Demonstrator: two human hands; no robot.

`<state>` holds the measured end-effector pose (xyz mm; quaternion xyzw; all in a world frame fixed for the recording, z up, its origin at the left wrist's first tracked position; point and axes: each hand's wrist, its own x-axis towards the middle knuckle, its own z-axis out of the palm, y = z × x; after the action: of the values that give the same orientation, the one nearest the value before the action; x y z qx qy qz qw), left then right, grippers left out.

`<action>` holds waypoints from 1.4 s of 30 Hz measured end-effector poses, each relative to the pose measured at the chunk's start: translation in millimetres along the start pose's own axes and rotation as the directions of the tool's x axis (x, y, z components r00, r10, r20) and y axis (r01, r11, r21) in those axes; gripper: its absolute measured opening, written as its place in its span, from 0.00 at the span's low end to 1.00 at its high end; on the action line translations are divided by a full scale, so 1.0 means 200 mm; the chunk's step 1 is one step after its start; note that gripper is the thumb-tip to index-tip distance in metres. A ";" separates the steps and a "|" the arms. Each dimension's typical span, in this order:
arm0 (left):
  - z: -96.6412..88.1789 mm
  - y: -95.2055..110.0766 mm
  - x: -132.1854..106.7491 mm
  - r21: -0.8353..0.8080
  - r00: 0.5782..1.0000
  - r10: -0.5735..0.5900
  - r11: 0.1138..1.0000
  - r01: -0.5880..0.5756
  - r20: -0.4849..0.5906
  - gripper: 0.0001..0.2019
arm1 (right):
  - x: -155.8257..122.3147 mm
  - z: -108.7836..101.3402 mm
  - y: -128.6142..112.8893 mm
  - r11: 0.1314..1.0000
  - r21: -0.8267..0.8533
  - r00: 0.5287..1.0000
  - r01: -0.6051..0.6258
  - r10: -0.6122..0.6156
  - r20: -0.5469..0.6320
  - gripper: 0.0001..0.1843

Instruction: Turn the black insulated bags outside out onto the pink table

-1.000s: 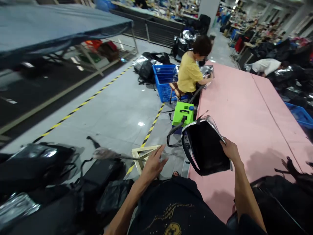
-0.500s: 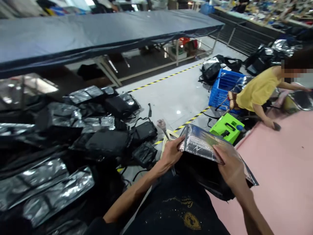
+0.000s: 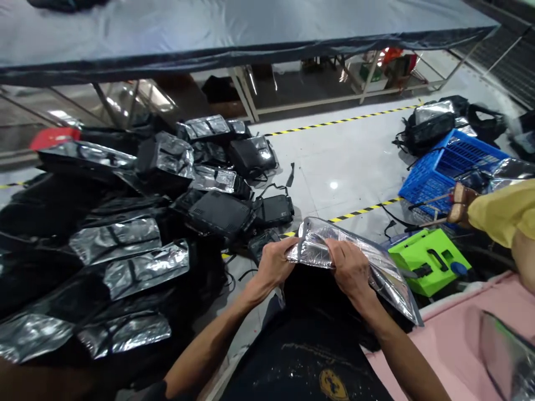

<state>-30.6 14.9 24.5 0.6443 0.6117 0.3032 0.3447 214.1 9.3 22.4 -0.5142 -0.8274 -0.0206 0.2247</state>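
At the far left, a red thing, too blurred to name, sits at the back of a heap of black bags with shiny silver panels, spread over the floor. Behind them, a gray-covered tabletop runs across most of the background.

In front of the person's body is a silver-lined bag, its silver side up and its dark part below. The left hand grips its left end, fingers closed on the edge. The right hand is farther along the same silver part, fingers curled over and holding it.

Just past the bag's right side stands a bright green box with a dark handle. Behind it, a blue crate tilts in view, near a dark backpack. At the far right are a co-worker's yellow sleeve and, below, a pink tabletop.
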 end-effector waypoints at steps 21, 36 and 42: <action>0.36 -0.58 1.12 -0.228 0.945 -0.315 0.917 0.326 0.086 0.13 | 0.87 0.88 0.56 0.846 -0.068 0.598 -0.528 0.428 0.678 0.26; 0.45 -0.53 0.87 -0.307 0.948 -0.316 0.899 0.313 0.044 0.07 | 0.56 0.81 0.45 0.804 -0.022 0.693 -0.595 0.527 0.492 0.13; 0.54 -0.60 0.98 -0.307 0.947 -0.320 0.900 0.310 0.016 0.05 | 0.63 1.02 0.47 0.809 -0.024 0.686 -0.588 0.514 0.515 0.10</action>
<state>0.9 204.8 -142.8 0.4705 0.6595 0.3454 0.4737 176.5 213.4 -129.9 -0.7089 -0.6620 0.2405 0.0352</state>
